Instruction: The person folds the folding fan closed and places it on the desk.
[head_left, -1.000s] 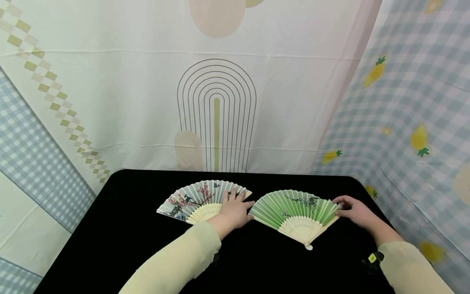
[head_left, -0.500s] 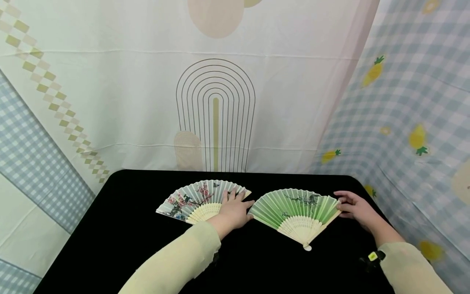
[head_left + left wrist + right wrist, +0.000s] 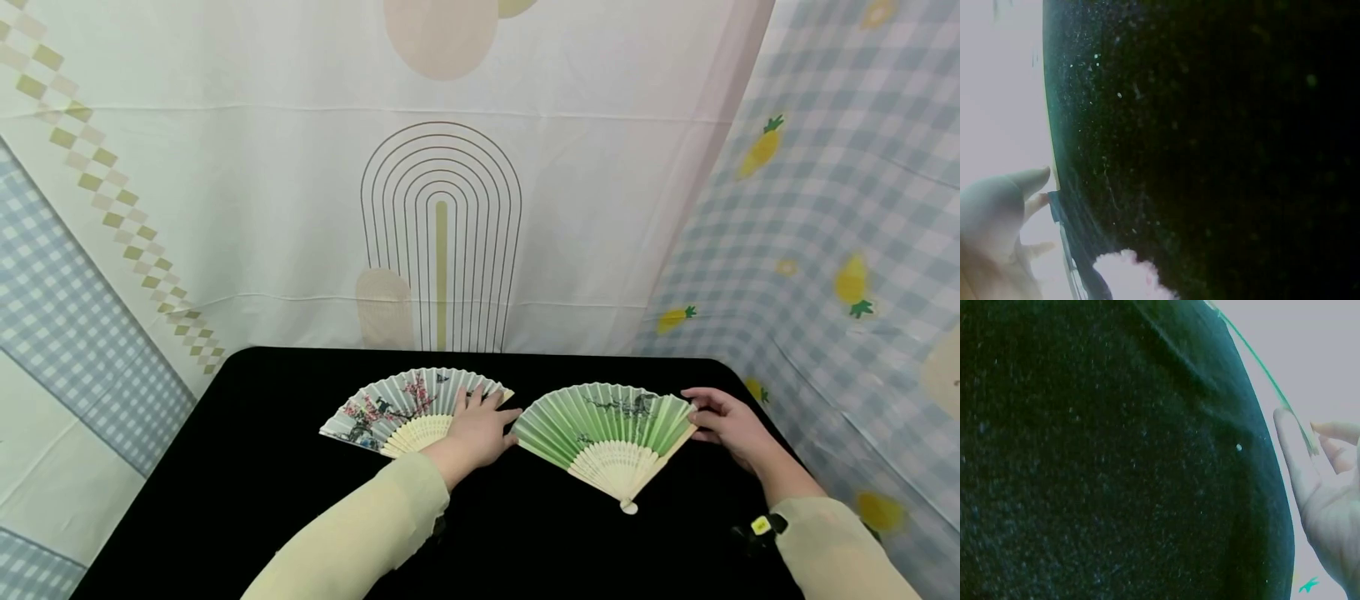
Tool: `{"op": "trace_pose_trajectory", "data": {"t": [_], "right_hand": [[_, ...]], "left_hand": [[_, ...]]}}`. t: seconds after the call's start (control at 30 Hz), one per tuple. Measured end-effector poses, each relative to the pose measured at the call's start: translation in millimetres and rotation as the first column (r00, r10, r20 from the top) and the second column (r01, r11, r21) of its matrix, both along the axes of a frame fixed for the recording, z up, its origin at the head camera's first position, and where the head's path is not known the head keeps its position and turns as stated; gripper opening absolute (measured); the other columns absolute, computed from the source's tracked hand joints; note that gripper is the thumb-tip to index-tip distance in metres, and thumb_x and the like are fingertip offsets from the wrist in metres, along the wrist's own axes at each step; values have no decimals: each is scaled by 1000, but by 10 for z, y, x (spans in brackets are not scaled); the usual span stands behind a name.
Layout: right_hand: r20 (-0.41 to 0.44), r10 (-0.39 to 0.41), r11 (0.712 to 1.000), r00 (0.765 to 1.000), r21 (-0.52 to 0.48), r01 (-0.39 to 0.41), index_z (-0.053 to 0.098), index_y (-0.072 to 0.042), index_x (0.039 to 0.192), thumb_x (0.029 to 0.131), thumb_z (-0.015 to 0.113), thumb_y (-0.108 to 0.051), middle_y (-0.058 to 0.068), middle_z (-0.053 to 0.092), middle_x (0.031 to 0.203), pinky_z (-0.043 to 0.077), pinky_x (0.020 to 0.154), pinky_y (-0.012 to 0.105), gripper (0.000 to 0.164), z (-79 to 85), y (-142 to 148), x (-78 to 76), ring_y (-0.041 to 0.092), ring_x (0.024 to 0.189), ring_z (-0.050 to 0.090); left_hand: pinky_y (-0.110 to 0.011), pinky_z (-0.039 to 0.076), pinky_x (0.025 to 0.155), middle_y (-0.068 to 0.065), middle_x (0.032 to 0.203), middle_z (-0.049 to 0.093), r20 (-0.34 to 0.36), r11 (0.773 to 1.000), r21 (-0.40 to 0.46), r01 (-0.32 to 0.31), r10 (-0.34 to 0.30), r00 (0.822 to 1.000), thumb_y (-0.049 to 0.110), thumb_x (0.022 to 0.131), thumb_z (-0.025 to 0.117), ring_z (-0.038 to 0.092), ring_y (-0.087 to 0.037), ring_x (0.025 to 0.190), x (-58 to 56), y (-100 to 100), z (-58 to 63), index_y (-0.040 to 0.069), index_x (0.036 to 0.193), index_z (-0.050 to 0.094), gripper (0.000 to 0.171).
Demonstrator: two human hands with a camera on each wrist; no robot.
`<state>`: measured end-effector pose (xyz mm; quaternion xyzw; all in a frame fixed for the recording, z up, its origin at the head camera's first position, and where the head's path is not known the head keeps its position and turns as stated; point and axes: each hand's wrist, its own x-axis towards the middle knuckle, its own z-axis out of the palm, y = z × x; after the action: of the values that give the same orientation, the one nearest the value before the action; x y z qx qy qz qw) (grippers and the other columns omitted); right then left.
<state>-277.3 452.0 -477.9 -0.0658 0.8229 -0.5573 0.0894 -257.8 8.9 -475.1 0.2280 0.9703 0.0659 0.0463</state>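
Observation:
Two spread folding fans lie side by side on the black table in the head view. My left hand [image 3: 476,429] rests with fingers spread over the right part of the grey fan [image 3: 405,404], which has pink blossoms and pale ribs. Its index fingertip and thumb reach the left edge of the green fan [image 3: 577,425]. My right hand [image 3: 727,425] pinches the green fan's right edge near the top corner. In the right wrist view, the fan edge [image 3: 1266,372] runs as a thin line between thumb and fingers. The left forearm hides the grey fan's lower end.
The black-covered table [image 3: 540,550] has rounded far corners. Behind it hangs a white patterned curtain [image 3: 300,208], and a blue checked cloth with pineapples [image 3: 832,208] hangs close on the right. Dark wrist devices sit by both sleeves.
My right hand has shifted its fingers on the green fan's right edge, and the fan's upper edge stands slightly higher. My left hand stays where it was on the grey fan.

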Motion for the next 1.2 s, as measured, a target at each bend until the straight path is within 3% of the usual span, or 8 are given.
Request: {"op": "trace_pose_trajectory", "data": {"t": [0.5, 1.2], "right_hand": [[-30, -59, 997, 998, -60, 57, 54, -3, 135, 102, 55, -9, -5, 53, 104, 60, 73, 28, 33, 82, -103, 34, 8, 87, 64], [-84, -93, 995, 992, -50, 89, 48, 8, 136, 102, 54, -8, -7, 57, 105, 60, 72, 27, 38, 242, -238, 121, 7, 87, 65]], "left_hand": [[-62, 13, 119, -5, 149, 47, -52, 997, 71, 38, -34, 998, 41, 99, 59, 34, -36, 142, 16, -44, -8, 31, 147, 50, 49], [-60, 12, 120, -2, 137, 58, -57, 975, 214, 66, -55, 997, 39, 101, 56, 48, -28, 131, 61, -106, -6, 29, 151, 45, 52]]}}
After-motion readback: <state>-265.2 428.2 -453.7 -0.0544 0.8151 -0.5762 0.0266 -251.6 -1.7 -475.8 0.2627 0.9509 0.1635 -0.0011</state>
